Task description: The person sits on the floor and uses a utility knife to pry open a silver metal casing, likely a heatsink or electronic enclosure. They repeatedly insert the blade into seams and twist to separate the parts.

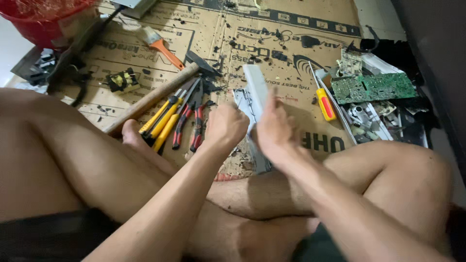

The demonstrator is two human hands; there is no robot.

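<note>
- Head view: the person is sitting cross-legged on flattened cardboard (272,29), and both hands are meeting just above the shins, over a long grey metal panel (256,90).
- The left hand (225,125) is curling into a closed fist at the panel's left edge, seemingly pinning or bracing it so it cannot slide; what exactly it is pinching is hidden behind the knuckles.
- The right hand (273,130) is wrapping its fingers around the panel's near part and tipping it up on edge, its far end pointing away from the body.
- A second flat grey piece with holes (242,104) is lying on the cardboard under the panel.
- Pliers with yellow and red handles (175,119) are lying just left of the left hand, within easy reach, beside a hammer with a wooden handle (150,99).
- A yellow-and-red screwdriver (324,102) is resting to the right of the panel, near a green circuit board (374,87) sitting on a heap of parts.
- An orange-handled brush (162,46) and a red bucket (41,24) are lying farther off.
</note>
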